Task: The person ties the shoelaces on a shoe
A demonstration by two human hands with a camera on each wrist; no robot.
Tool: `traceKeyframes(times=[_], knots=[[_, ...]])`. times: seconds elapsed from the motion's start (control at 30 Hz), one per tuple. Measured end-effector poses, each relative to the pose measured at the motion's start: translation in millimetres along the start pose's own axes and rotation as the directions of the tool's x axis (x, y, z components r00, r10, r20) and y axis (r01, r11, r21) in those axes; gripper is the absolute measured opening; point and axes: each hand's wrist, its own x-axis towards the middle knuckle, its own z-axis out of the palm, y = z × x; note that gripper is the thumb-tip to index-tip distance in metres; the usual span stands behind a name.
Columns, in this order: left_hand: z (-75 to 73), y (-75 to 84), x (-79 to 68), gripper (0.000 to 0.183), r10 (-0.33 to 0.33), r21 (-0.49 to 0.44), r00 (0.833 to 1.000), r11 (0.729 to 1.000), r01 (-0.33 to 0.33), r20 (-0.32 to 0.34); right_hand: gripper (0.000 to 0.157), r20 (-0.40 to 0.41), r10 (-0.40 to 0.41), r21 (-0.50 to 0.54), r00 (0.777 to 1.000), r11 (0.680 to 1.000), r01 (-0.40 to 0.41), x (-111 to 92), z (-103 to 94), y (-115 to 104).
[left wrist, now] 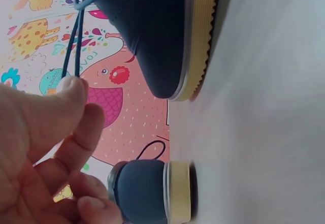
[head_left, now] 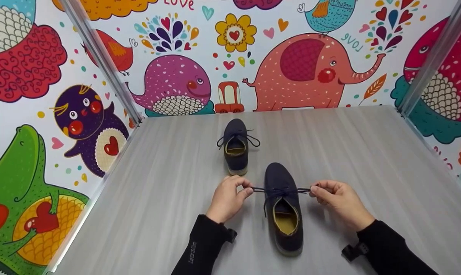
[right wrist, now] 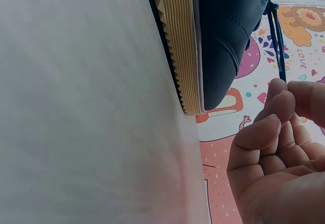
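A dark navy shoe (head_left: 289, 236) with a tan inside stands upright on the table, its toe pointing away from me. On its left, my left hand (head_left: 228, 196) pinches a doubled strand of the dark shoelace (left wrist: 78, 41) between thumb and forefinger. Across from it, my right hand (head_left: 339, 200) pinches lace strands (right wrist: 277, 43) on the other side. Both sides of the lace stretch out nearly straight and level from a knot (head_left: 281, 192) over the shoe's tongue. A loose lace end hangs down the shoe's left side. The ribbed pale sole (right wrist: 177, 46) shows in the right wrist view.
A matching navy shoe (head_left: 237, 162), its lace tied in a bow (head_left: 254, 142), stands farther back and to the left. The grey wood-grain table (head_left: 169, 160) ends at printed cartoon panels (head_left: 234, 68) at the back and sides, with metal posts (head_left: 104, 57) at the corners.
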Motion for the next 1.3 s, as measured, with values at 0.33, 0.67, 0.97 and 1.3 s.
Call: traceKeyframes(times=[0.33,0.67,0.97,1.3], knots=[[-1.1,-0.5,-0.4,0.007,-0.02,-0.075,0.993,0.997,0.029,0.112,0.01,0.221,-0.036,0.066,0.975,0.998,0.022,2,-4.4,5],[6.1,2.7,1.3,0.018,-0.043,-0.16,0.975,0.984,0.079,0.217,0.032,0.179,-0.015,-0.049,0.984,0.999,0.024,1,-1.4,-2],[13.5,4.6,3.3,0.007,-0.014,-0.167,0.984,0.985,0.045,0.18,0.031,0.035,-0.08,-0.225,0.996,0.971,0.086,1,8.2,-5],[13.1,4.1,1.6,0.029,-0.055,-0.228,0.956,0.966,0.124,0.289,0.063,0.191,-0.198,-0.17,0.961,0.958,0.231,0,13.0,-2]])
